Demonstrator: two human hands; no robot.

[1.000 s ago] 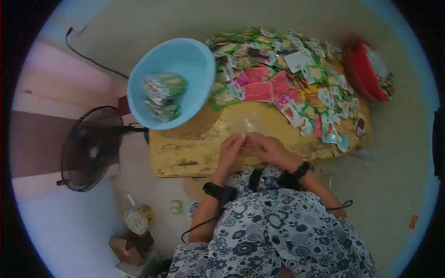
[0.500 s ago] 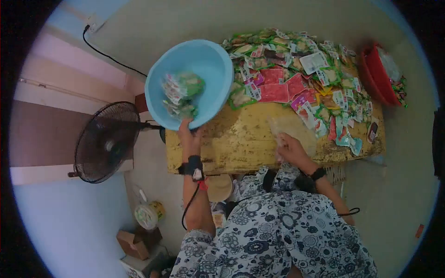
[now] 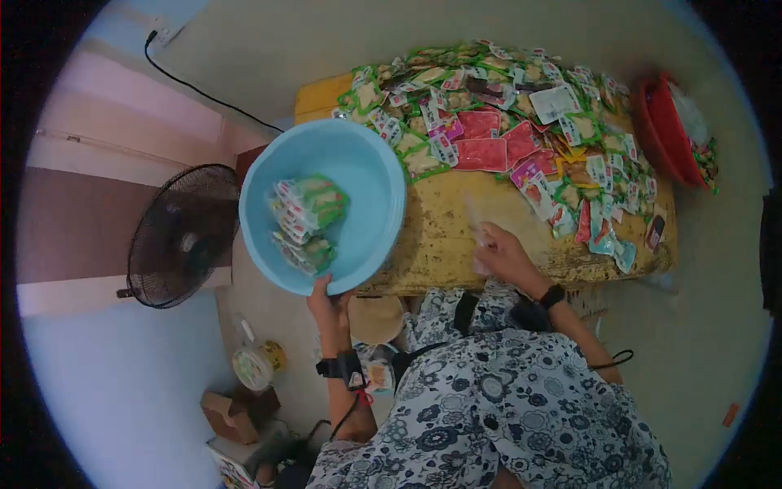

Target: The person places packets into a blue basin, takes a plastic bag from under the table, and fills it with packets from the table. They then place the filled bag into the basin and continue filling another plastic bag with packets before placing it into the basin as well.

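A light blue basin (image 3: 371, 204) hangs over the table's left edge, tilted toward me, with a stack of small green-and-white packets (image 3: 308, 220) inside. My left hand (image 3: 329, 303) grips the near rim of the basin. On the right, my right hand (image 3: 503, 253) is closed on a clear plastic bag (image 3: 525, 224) lying over the yellow tabletop. Beyond it spreads a heap of green, white and red packets (image 3: 481, 153).
The worn yellow table (image 3: 423, 261) stands before me. A red basin (image 3: 664, 130) with packets sits at its right end. A black fan (image 3: 183, 236) is at the left. Boxes (image 3: 232, 416) and a tub (image 3: 252, 368) stand lower left.
My left hand has brought the blue basin nearer to me and slightly left, uncovering more packets and the table's back left corner. My right hand has shifted slightly up and left with the bag.
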